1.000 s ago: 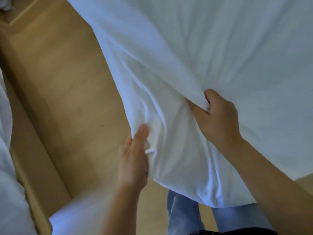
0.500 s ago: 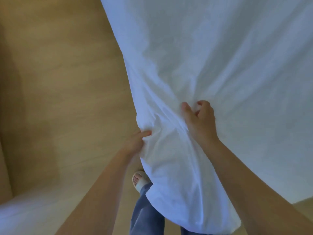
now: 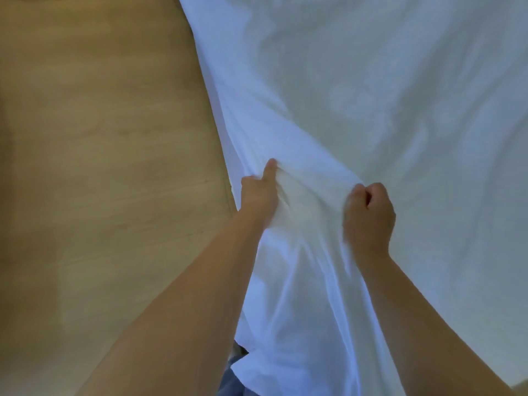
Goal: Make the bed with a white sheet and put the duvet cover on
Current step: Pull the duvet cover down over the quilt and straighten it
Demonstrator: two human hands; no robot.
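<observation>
Sheet: the sheet [image 3: 371, 95] fills the right and top of the view, and its left edge runs along the bare wooden floor [image 3: 100, 138]. A loose corner hangs low in front of a trouser leg [image 3: 228, 380]. A faint pattern shows through the cloth, but I cannot tell whether that is the bed beneath.

Left hand: the left hand [image 3: 258, 192] pinches the sheet just inside that left edge, one digit pointing up and the rest sunk in a fold.

Right hand: the right hand [image 3: 368, 215] is clenched round a bunch of cloth near the left, with a ridge of gathered sheet between the two.

Change: a second ago both hands held the cloth in close, elbows bent. Now both arms reach out almost straight and the sheet spreads wider ahead of them. The right hand has gone from a looser hold to a tight fist. The wooden frame and white bundle at the left have left the view, and so has the foot seen half a second ago.

Meaning: this looks like a push or cast forward, the sheet being thrown out to lie flat and no longer merely held. The sheet step seems under way but not done: nothing is tucked, and no duvet or cover is in sight.

Next: probably pull the near edge taut and square before letting go, since the folds between the hands would otherwise stay as creases.
</observation>
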